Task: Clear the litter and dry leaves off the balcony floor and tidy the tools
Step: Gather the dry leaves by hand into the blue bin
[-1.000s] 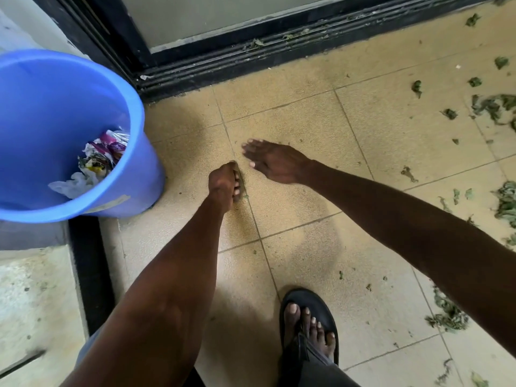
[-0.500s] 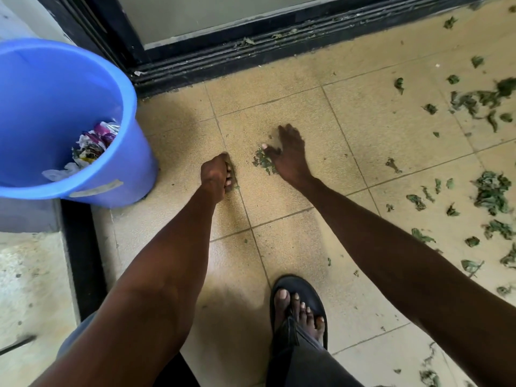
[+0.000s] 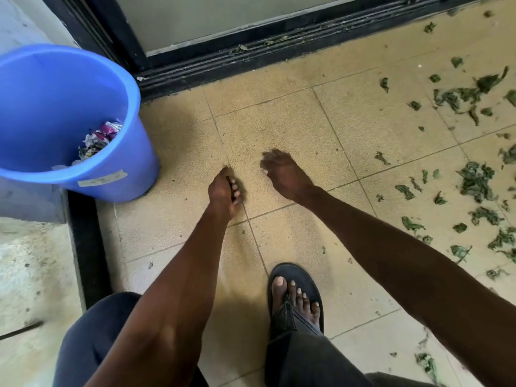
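Crouching by the bucket (image 3: 69, 121), leaves are held gathered in the curled left hand (image 3: 223, 191) for dumping, the blurred right hand (image 3: 284, 174) loosely open, more leaves (image 3: 474, 180) strewn along the floor's (image 3: 279, 121) right edge.

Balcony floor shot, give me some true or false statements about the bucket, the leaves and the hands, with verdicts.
1. The blue bucket holds crumpled litter. True.
2. Most dry leaves lie left of the bucket. False: they lie to the right of both hands.
3. The left hand has its fingers curled, low at the floor. True.
4. The right hand rests inside the bucket. False: it is over the tiles, blurred.
5. A black sandal is on the visible foot. True.
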Motion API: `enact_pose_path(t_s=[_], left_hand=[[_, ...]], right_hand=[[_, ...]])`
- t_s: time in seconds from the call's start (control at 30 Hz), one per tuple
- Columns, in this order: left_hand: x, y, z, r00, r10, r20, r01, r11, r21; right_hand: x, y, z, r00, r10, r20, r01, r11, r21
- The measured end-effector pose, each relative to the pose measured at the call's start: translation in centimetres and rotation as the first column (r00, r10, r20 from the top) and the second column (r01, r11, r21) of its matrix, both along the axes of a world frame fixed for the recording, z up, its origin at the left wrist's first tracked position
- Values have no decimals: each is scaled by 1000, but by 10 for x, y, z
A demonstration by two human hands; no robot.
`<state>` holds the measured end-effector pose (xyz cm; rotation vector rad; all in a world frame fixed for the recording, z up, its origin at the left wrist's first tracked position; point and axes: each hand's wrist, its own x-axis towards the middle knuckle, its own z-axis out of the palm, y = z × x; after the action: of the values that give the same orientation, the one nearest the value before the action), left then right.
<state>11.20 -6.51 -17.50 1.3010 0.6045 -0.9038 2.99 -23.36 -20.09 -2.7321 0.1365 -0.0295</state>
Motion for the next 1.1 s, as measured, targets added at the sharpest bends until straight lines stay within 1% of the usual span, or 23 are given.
enact_pose_path(t_s=[0.07, 0.13, 0.2, 0.23, 0.3, 0.37, 0.43, 0.53, 0.57, 0.63, 0.67, 0.7, 0.73, 0.77, 0.8, 0.83, 0.87, 0.9, 0.93, 0.97, 1.0, 1.07, 1.1], left_hand=[[-10, -1, -1, 1000, -17, -16, 17, 1000, -15], [-17, -3, -1, 999, -22, -48, 20, 999, -44], [-23, -6, 3, 995, -32, -90, 25, 997, -79], [-26, -7, 5, 993, -42, -109, 31, 995, -95], [-32, -11, 10, 988, -61, -139, 45, 993, -113], [-36, -14, 12, 985, -70, -155, 52, 992, -117], [-41, -17, 14, 985, -77, -156, 61, 992, -107], [-48, -21, 15, 982, -92, -164, 75, 992, -103], [-51, -23, 15, 981, -102, -167, 86, 991, -103], [-56, -27, 16, 979, -119, -168, 103, 990, -98], [-59, -30, 17, 978, -124, -169, 109, 989, -96], [-62, -34, 18, 977, -129, -170, 113, 988, -100], [-65, -37, 19, 977, -133, -167, 117, 988, -104], [-68, -41, 19, 977, -134, -164, 117, 987, -111], [-71, -45, 20, 977, -140, -159, 122, 986, -116], [-75, -49, 21, 977, -150, -154, 132, 984, -120], [-79, -52, 22, 975, -164, -151, 146, 982, -123], [-82, -56, 23, 973, -179, -144, 161, 979, -129], [-86, -60, 25, 972, -192, -133, 174, 975, -136], [-89, -63, 26, 972, -203, -120, 184, 972, -148], [-93, -67, 28, 974, -203, -104, 184, 969, -165], [-99, -72, 28, 984, -153, -96, 135, 975, -175], [-102, -72, 28, 988, -97, -124, 71, 977, -201]], right_hand=[[-6, -6, 6, 990, 21, -142, -18, 1000, 22], [-16, -11, 10, 957, 93, -275, -83, 995, 49], [-29, -10, 18, 932, 154, -327, -168, 986, -14], [-35, -8, 22, 929, 149, -338, -179, 982, -58], [-44, -1, 26, 937, 112, -332, -175, 971, -165], [-53, 4, 25, 954, 112, -278, -184, 952, -246], [-64, 3, 20, 976, 134, -170, -178, 944, -277], [-76, 0, 20, 982, 176, -64, -187, 934, -305], [-79, -3, 23, 987, 147, -61, -159, 940, -300], [-80, -14, 27, 998, -25, -49, 12, 971, -239], [-81, -22, 29, 985, -170, -39, 161, 972, -173], [-81, -29, 33, 940, -342, -23, 340, 938, -64], [-80, -35, 37, 857, -515, -21, 514, 851, 109], [-79, -41, 40, 744, -666, -45, 640, 692, 334], [-80, -41, 48, 626, -769, -132, 682, 457, 571], [-80, -38, 56, 557, -785, -269, 639, 199, 743], [-80, -31, 64, 550, -747, -373, 574, 13, 819], [-80, -21, 71, 574, -699, -427, 546, -62, 835], [-80, -9, 77, 601, -664, -445, 553, -57, 831], [-81, 5, 82, 620, -650, -439, 567, -16, 823], [-81, 18, 87, 641, -655, -401, 586, 78, 807], [-84, 41, 91, 725, -649, -232, 590, 411, 695], [-84, 50, 89, 779, -604, -169, 560, 548, 621]])
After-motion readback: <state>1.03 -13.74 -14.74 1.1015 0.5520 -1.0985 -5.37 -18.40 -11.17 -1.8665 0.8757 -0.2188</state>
